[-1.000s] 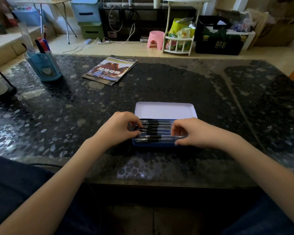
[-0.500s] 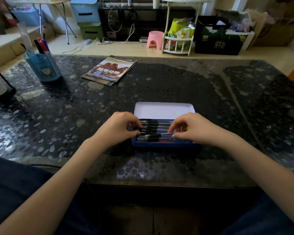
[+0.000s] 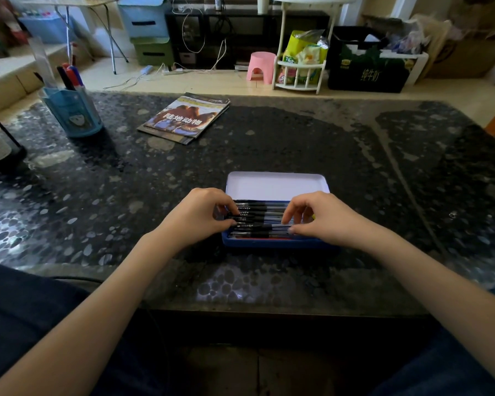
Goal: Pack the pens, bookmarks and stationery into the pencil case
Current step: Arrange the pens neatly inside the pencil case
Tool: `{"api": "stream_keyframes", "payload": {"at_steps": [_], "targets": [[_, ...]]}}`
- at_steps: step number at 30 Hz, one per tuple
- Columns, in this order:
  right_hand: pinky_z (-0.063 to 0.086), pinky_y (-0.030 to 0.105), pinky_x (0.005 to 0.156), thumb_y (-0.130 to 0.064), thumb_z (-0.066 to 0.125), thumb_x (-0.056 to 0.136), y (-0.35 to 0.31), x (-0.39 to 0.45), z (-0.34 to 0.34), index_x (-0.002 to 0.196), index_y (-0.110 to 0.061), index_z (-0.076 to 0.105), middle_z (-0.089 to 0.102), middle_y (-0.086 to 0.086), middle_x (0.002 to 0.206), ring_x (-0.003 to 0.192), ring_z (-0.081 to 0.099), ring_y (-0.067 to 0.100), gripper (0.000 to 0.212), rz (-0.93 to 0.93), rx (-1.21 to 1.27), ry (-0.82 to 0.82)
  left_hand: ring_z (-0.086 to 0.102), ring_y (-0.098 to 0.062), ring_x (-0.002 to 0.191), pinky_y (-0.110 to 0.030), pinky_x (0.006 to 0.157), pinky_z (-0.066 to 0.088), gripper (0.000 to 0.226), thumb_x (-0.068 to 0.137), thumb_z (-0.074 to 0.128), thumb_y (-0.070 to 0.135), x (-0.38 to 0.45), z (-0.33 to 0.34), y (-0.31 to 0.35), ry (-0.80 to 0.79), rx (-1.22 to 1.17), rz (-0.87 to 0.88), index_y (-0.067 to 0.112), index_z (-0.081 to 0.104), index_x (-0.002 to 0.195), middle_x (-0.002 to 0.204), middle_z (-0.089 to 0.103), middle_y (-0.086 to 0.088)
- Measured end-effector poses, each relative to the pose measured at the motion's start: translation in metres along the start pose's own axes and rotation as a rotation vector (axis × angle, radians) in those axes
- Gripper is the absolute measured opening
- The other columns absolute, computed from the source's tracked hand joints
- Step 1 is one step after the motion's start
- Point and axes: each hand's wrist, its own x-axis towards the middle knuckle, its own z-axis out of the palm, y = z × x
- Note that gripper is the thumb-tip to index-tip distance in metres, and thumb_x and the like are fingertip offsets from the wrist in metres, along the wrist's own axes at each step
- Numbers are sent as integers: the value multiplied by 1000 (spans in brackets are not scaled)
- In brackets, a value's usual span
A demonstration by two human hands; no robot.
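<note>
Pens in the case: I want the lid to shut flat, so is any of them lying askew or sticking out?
Mostly fine. The pens lie side by side along the blue pencil case, but one near the front sits slightly angled across its neighbours. Both the left hand and the right hand cover the ends, so overhang cannot be judged.

A single head-worn wide-angle camera looked forward and down across a dark pebbled table (image 3: 297, 132), close above both forearms (edges visibly bowed by the lens), its upper frame reaching the room's floor and shelving (image 3: 297, 67) beyond the table's far edge.
</note>
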Motion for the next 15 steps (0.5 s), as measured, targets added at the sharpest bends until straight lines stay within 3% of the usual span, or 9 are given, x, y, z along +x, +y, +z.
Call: {"api": "stream_keyframes", "payload": {"at_steps": [15], "targets": [[43,9,57,-20,76,78,-6,-3,7,80,-26,75,66,-12,75,69,60,5,7,14,20,73,61,-8,74,-12,68,44,17,73,77,15,-1,-2,2,-14,2,-4,24,73,87,87,67,5]]}}
